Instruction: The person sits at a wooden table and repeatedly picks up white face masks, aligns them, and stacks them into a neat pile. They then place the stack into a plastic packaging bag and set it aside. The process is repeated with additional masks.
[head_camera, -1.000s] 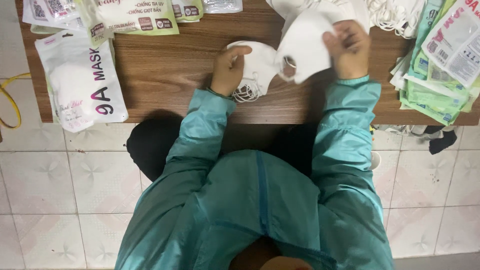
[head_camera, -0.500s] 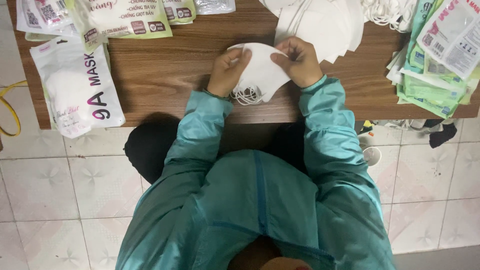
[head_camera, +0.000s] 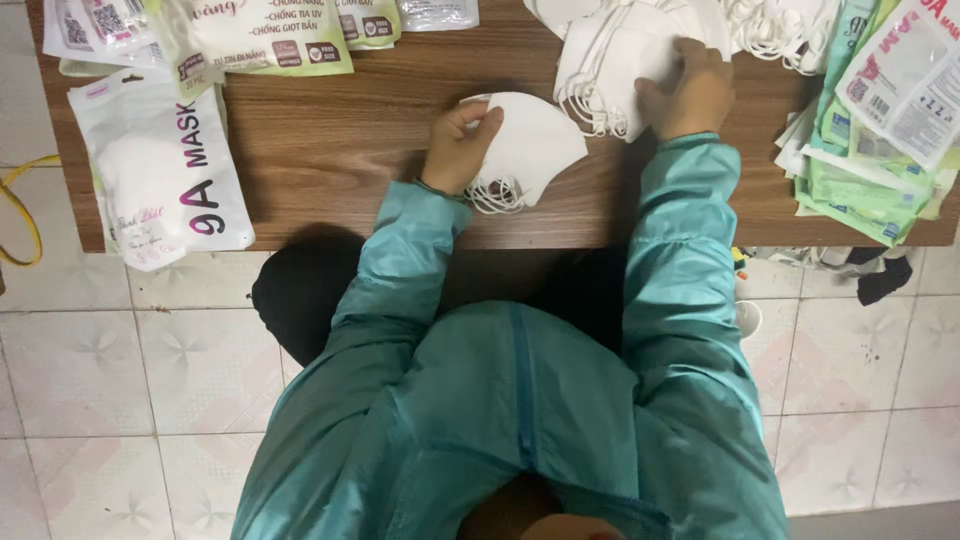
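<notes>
My left hand (head_camera: 458, 148) holds a small stack of folded white masks (head_camera: 535, 145) flat on the wooden table (head_camera: 330, 150); their ear loops hang out at the near edge. My right hand (head_camera: 690, 95) rests farther back on a loose pile of white masks (head_camera: 615, 50), fingers curled on one of them. Both teal sleeves reach over the table's near edge.
A white bag of packed masks (head_camera: 160, 175) overhangs the table's left near edge. Green and white printed packages (head_camera: 260, 35) lie at the back left. A stack of flat green and white bags (head_camera: 880, 120) fills the right end. A yellow cable (head_camera: 20, 215) lies on the tiled floor.
My right hand brought a white mask down onto the stack under my left hand, then moved back up and right onto the pile. My left hand stayed on the stack.
</notes>
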